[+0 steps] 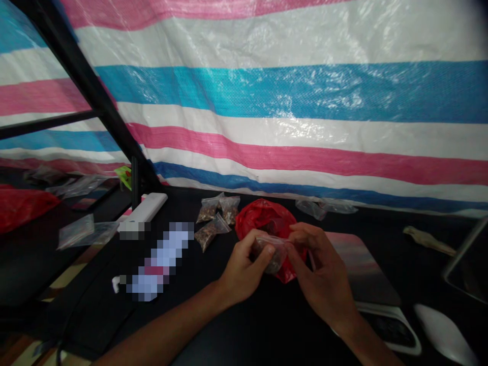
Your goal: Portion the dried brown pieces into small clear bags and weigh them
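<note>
Between my two hands is a small clear zip bag (277, 258), held up over the dark table. My left hand (246, 264) pinches its left side, thumb in front. At the bag's upper right edge, my right hand (320, 269) has thumb and fingertips closed on the zip strip. What the bag contains is hard to make out. Just behind it sits a crumpled red plastic bag (256, 212), its mouth spread, partly covered by my hands. To the left lie several small zip bags (208, 235) filled with brown bits.
A white power strip (147, 211) and a blurred-out bluish item (162, 264) lie left. Clear plastic bags (324, 207) rest along the striped sheet (267, 91). On the right are a laptop-like flat panel (358, 264), a phone (392, 328) and a white mouse (444, 330). A black frame post (91, 91) slants at left.
</note>
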{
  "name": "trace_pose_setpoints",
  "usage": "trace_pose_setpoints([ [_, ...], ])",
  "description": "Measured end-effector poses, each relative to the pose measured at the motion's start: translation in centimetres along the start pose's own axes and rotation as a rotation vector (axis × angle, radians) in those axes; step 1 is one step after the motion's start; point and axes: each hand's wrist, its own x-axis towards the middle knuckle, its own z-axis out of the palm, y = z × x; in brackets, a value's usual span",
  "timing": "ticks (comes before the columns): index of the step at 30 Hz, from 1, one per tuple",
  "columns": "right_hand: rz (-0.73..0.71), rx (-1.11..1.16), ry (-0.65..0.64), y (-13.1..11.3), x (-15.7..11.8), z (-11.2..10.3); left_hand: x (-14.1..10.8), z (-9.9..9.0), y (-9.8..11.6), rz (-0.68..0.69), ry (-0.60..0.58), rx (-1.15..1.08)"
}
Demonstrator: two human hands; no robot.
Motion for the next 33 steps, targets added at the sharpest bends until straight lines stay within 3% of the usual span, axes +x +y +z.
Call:
trace_pose_setpoints([
  [7, -0.018, -0.038, -0.071, 0.0, 0.0, 0.0, -0.2, 0.2, -0.3, -0.039, 0.001, -0.025],
  [22, -0.147, -0.121, -0.057, 0.0, -0.2, 0.1, -0.8, 0.2, -0.1, 0.006, -0.041, 0.153],
  [29, -0.159, -0.099, 0.006, -0.2, -0.2, -0.2, -0.6, 0.3, 1.2, 0.17, 0.07, 0.14],
  [33, -0.173, -0.139, -0.028, -0.1, -0.2, -0.2, -0.5, 0.1, 1.2, 0.144, 0.096, 0.117],
])
